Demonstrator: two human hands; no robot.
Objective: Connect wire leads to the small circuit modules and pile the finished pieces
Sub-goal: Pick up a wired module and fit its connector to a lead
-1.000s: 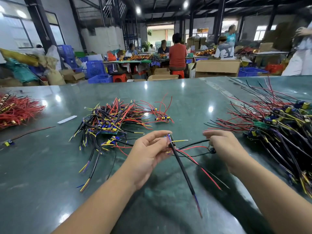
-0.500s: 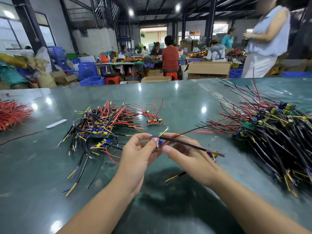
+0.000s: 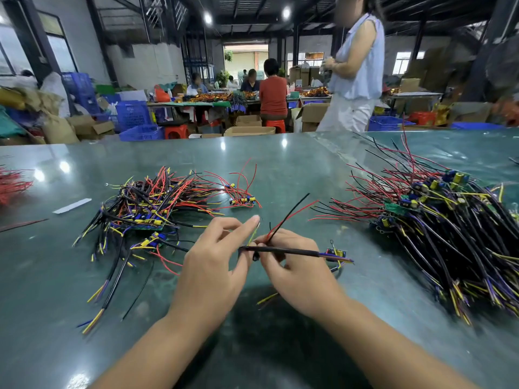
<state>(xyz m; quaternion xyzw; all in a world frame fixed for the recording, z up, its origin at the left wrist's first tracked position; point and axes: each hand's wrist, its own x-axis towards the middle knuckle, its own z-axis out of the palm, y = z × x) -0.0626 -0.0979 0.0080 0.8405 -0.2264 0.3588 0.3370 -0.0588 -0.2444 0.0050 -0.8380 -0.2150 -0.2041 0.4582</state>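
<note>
Single view, head-worn wide-angle camera. It looked forward and down from the person's head across a green table (image 3: 280, 169), close above both forearms entering from the bottom edge. Straight lines bowed towards the frame edges. The upper third took in a workshop hall beyond. No second view shared the scene.

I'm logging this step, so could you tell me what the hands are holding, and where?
Both hands, left hand and right hand, pinch the left end of a black-sleeved wire lead; its right end meets a small circuit module.
</note>
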